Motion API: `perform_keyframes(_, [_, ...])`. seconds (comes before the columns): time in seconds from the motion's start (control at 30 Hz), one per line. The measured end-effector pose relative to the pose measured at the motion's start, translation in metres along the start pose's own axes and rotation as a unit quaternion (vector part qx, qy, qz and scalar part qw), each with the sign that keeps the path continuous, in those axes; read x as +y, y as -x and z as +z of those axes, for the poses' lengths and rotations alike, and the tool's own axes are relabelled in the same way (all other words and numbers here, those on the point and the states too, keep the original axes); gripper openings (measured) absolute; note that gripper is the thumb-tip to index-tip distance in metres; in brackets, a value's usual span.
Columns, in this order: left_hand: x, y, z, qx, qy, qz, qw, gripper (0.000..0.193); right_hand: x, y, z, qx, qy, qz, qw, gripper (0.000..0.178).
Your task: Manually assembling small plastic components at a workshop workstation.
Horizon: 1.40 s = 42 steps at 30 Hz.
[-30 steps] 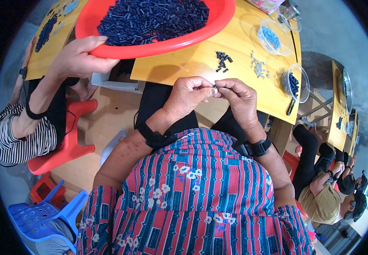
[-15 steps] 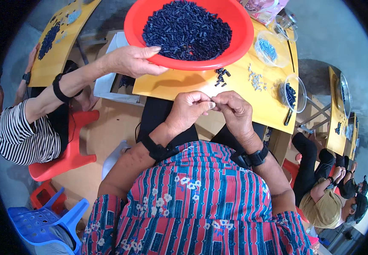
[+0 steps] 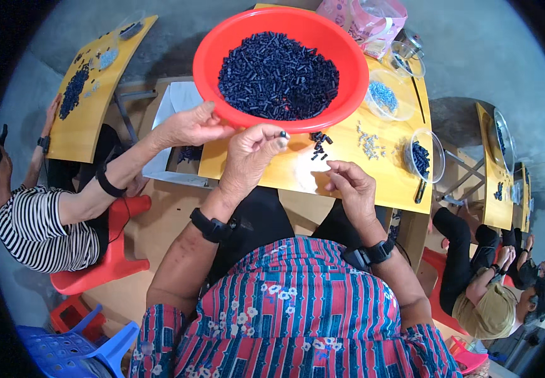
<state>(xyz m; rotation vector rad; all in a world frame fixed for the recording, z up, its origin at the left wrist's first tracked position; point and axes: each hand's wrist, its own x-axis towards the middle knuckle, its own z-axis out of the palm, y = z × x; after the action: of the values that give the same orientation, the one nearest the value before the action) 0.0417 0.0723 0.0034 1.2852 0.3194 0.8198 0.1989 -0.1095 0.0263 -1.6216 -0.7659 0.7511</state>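
From my end, I see the hands have parted: half a second ago they met low in the centre of the frame; now the left hand [image 3: 250,154] is up by the near rim of the red basin [image 3: 351,69], pinching a small dark piece [image 3: 283,134] between thumb and finger. I can't tell whether it touches the rim. The right hand [image 3: 353,189] is apart, loosely curled over the surface [image 3: 398,189] — whether anything is in it, I can't tell. The basin, its heap of dark tubes [image 3: 279,75] facing me, sits farther up the frame, a co-worker's hand [image 3: 194,125] at its left edge. As I judge it, two-handed handling has paused — the left alone carries the piece.
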Motion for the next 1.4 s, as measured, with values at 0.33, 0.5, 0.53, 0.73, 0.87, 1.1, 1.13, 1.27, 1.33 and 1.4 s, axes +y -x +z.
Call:
perform_keyframes(0.33, [-0.004,-0.053,-0.022,0.055,0.029,-0.022,0.998,0.015,0.006,-0.006,-0.005,0.021,0.021,0.044,0.999,0.016])
perform_keyframes(0.5, [-0.008,-0.059,-0.021,0.040,0.053,-0.021,0.998,0.015,0.001,-0.008,-0.006,0.060,0.037,0.100,0.992,0.015])
perform_keyframes(0.53, [-0.008,-0.053,-0.017,0.040,0.053,-0.023,0.998,0.015,0.003,-0.009,-0.007,0.063,0.045,0.090,0.993,0.015])
perform_keyframes(0.73, [-0.031,0.004,0.002,-0.007,-0.058,-0.098,0.993,0.010,0.020,-0.022,-0.012,0.056,0.222,-0.084,0.970,0.012])
perform_keyframes(0.87, [-0.026,0.021,0.017,-0.020,-0.096,-0.064,0.993,0.008,0.009,-0.033,-0.005,0.029,0.331,-0.204,0.921,0.013])
perform_keyframes(1.1, [-0.018,0.026,0.024,-0.024,-0.142,-0.063,0.988,0.007,0.009,-0.042,-0.003,0.004,0.441,-0.262,0.859,0.017])
perform_keyframes(1.13, [-0.017,0.027,0.025,-0.023,-0.141,-0.064,0.988,0.007,0.010,-0.042,-0.003,0.004,0.440,-0.262,0.859,0.017])
perform_keyframes(1.27, [-0.019,0.027,0.024,-0.021,-0.144,-0.062,0.987,0.007,0.011,-0.042,-0.003,-0.008,0.447,-0.259,0.856,0.015])
perform_keyframes(1.33, [-0.017,0.028,0.025,-0.026,-0.155,-0.056,0.986,0.007,0.007,-0.040,-0.002,-0.009,0.452,-0.260,0.853,0.012])
perform_keyframes(1.4, [-0.018,0.029,0.024,-0.028,-0.156,-0.058,0.986,0.007,0.001,-0.038,-0.001,-0.053,0.534,-0.210,0.817,0.011])
